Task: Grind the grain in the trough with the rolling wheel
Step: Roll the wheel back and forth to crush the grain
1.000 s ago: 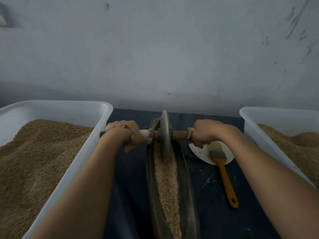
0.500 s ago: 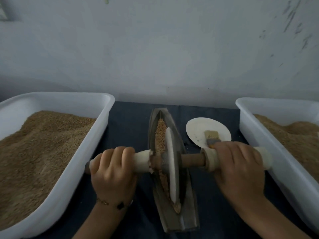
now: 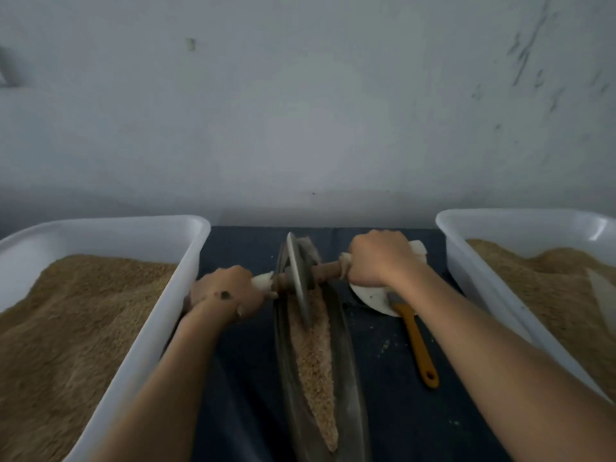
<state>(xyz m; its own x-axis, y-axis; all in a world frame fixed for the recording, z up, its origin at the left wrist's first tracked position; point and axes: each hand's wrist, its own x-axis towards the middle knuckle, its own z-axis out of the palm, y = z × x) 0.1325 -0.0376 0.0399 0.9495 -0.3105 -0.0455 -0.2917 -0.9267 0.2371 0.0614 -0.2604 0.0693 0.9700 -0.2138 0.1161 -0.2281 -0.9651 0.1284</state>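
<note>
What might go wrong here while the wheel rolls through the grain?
The wheel stands at the trough's far end; pushed further, it may ride out. The left hand passes close beside the left tub and might knock its wall. The right hand moves over the brush and could catch it.

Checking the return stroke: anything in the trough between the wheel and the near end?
Nothing visible blocks it. The wheel sits near the far end of the trough; only grain lies along the channel. The brush lies outside, on the right.
</note>
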